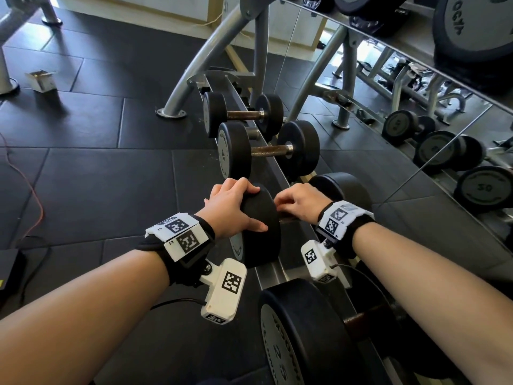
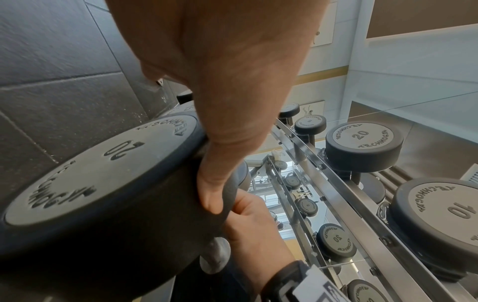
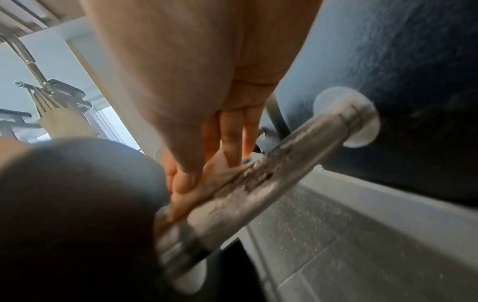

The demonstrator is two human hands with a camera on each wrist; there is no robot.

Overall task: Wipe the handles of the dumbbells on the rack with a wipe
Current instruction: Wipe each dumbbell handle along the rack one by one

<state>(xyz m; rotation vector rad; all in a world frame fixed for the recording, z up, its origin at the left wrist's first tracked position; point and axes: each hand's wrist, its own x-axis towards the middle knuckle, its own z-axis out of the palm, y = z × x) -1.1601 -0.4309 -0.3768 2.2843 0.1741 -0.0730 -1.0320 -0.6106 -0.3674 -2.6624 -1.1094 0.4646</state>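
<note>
A black dumbbell marked 20 point(image 1: 261, 232) point(image 2: 103, 183) lies on the lower rack rail point(image 1: 268, 273). My left hand point(image 1: 236, 207) point(image 2: 220, 102) grips its near rubber head from above, with the thumb on the rim. My right hand point(image 1: 297, 204) point(image 3: 207, 102) reaches down between the two heads. Its fingers point(image 3: 230, 143) press a pale wipe point(image 3: 222, 171) against the worn metal handle point(image 3: 284, 177). In the head view the wipe is hidden under the hand.
More dumbbells sit on the same rail: a 25 point(image 1: 291, 343) nearer me, a 15 point(image 1: 266, 151) and a smaller one point(image 1: 244, 113) beyond. A mirror point(image 1: 444, 134) lines the right side, with an upper shelf point(image 1: 416, 45) overhead. A white box point(image 1: 41, 80) and orange cable point(image 1: 33, 195) lie on the floor.
</note>
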